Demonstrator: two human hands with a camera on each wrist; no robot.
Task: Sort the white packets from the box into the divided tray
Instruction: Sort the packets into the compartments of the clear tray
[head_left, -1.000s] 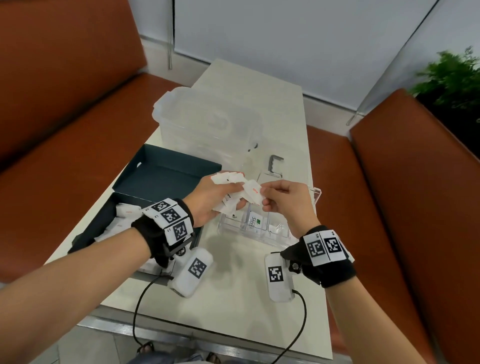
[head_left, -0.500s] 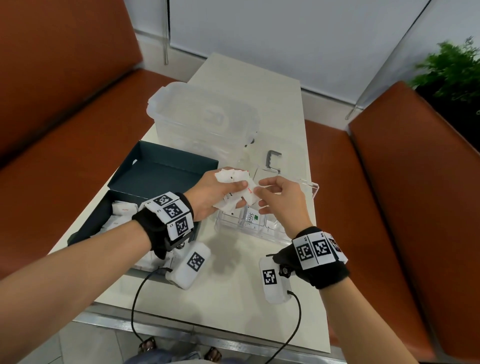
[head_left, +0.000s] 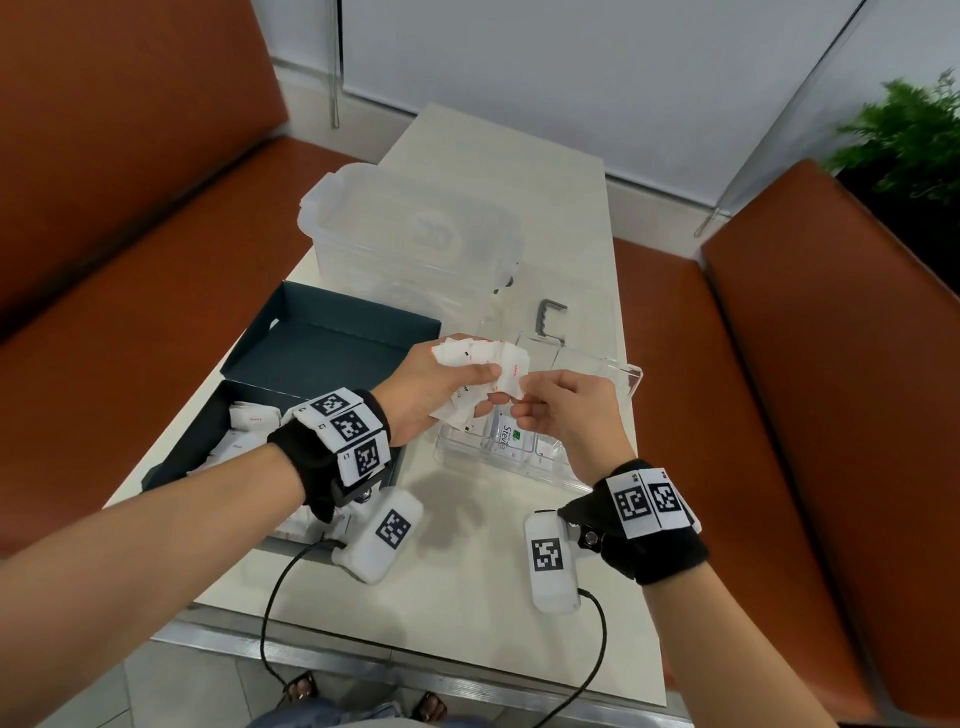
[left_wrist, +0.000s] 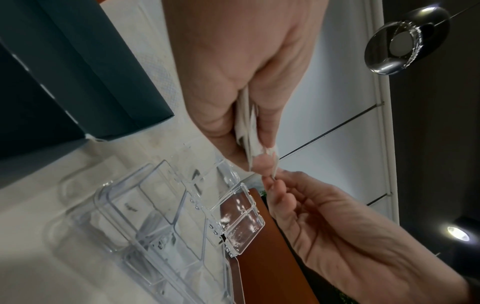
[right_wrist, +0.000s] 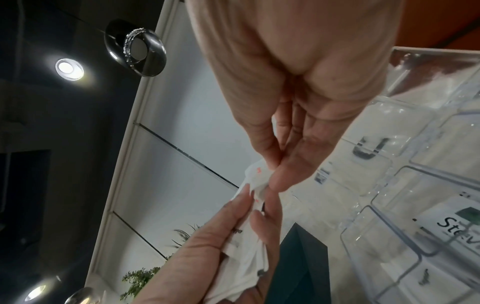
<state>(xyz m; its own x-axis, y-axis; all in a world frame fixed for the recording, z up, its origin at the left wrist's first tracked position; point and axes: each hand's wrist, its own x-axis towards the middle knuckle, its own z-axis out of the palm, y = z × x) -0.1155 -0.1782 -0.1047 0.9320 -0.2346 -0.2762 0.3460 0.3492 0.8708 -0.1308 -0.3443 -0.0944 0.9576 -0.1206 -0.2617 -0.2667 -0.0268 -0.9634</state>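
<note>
Left hand (head_left: 431, 387) grips a fan of packets (head_left: 480, 358) above the tray (head_left: 631, 376); right hand (head_left: 569, 410), having closed in again, pinches one packet's edge to separate it for sorting.

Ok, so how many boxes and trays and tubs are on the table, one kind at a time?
Dark green box: 1
Clear divided tray: 1
Clear lidded tub: 1
Total: 3
The white packets bunched in the left hand overlap too much to count.
</note>
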